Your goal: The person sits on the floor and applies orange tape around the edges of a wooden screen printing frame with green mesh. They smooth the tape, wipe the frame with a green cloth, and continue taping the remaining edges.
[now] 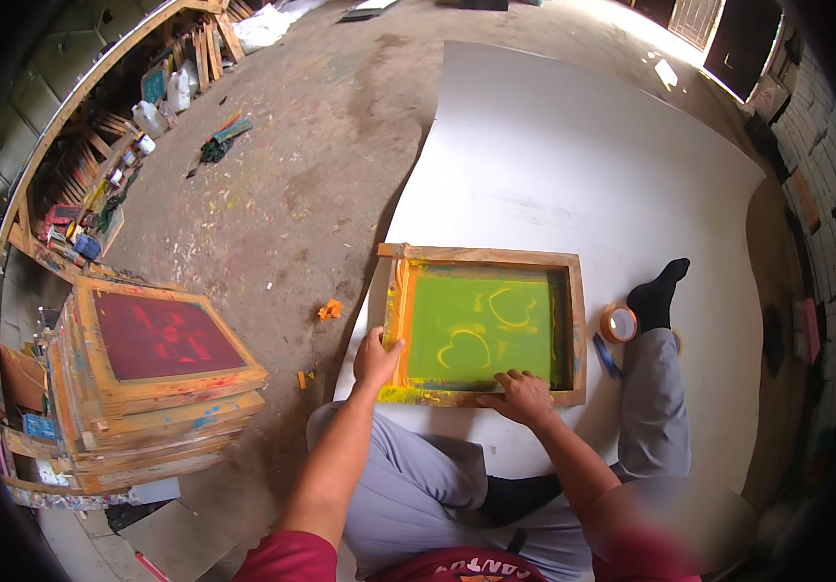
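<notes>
In front of me a wooden screen printing frame (575, 330) lies on a large white sheet (534, 184). Its mesh (437, 310) is green with yellow heart-like outlines, and orange tape runs along its left inner side. My left hand (375, 361) is closed round the frame's left rail, the thumb on top. At the near rail, my right hand (525, 396) has its fingers bent over the wood, their tips by the mesh, and its thumb along the rail. The underside of the frame is hidden.
A tall stack of wooden screens (171, 388), the top one dark red, stands at the left. Right of the frame are a tape roll (619, 323) and a blue tool (606, 357), beside my outstretched foot (659, 294). Orange scraps (331, 308) dot the floor.
</notes>
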`<move>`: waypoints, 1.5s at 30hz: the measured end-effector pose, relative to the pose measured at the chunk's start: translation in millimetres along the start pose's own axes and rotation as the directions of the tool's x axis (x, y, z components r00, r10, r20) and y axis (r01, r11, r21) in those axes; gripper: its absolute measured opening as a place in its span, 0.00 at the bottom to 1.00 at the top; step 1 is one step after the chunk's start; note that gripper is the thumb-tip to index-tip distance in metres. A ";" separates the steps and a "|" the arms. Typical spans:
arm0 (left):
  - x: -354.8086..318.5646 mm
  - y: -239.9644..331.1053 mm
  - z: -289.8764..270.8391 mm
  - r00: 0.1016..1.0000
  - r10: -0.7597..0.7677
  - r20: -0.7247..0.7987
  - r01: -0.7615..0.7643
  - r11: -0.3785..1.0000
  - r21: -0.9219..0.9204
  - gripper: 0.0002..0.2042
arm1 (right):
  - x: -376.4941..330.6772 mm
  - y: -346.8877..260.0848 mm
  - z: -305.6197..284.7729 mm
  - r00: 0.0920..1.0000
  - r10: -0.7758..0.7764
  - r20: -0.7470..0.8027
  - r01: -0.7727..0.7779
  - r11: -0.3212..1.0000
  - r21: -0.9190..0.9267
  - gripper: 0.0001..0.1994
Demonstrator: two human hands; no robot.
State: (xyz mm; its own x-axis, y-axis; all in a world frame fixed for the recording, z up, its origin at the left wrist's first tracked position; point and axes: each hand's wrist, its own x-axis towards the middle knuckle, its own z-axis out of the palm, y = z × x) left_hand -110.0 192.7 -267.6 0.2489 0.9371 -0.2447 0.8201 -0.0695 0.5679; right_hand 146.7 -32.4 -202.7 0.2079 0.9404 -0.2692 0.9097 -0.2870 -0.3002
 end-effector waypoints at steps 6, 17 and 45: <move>10.0 38.4 6.2 0.968 0.196 -0.156 -0.154 0.957 0.247 0.40 | 91.2 -45.6 18.8 0.966 -0.183 -0.183 0.180 0.983 -0.029 0.33; 7.6 28.3 24.2 0.991 0.127 -0.047 -0.114 0.969 0.217 0.39 | 236.2 -85.5 42.1 0.941 -0.219 -0.258 0.215 0.976 -0.043 0.31; -21.6 28.3 -18.5 0.986 0.160 0.055 -0.164 0.983 0.087 0.43 | 185.4 -118.4 -8.2 0.988 -0.089 -0.125 0.072 0.989 -0.133 0.35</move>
State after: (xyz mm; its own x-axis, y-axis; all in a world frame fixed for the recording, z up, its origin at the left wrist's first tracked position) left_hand -101.7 176.9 -231.7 0.4047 0.8937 -0.1935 0.8099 -0.2520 0.5296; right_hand 80.5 177.4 -209.6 0.1697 0.9776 -0.1248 0.9619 -0.1919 -0.1948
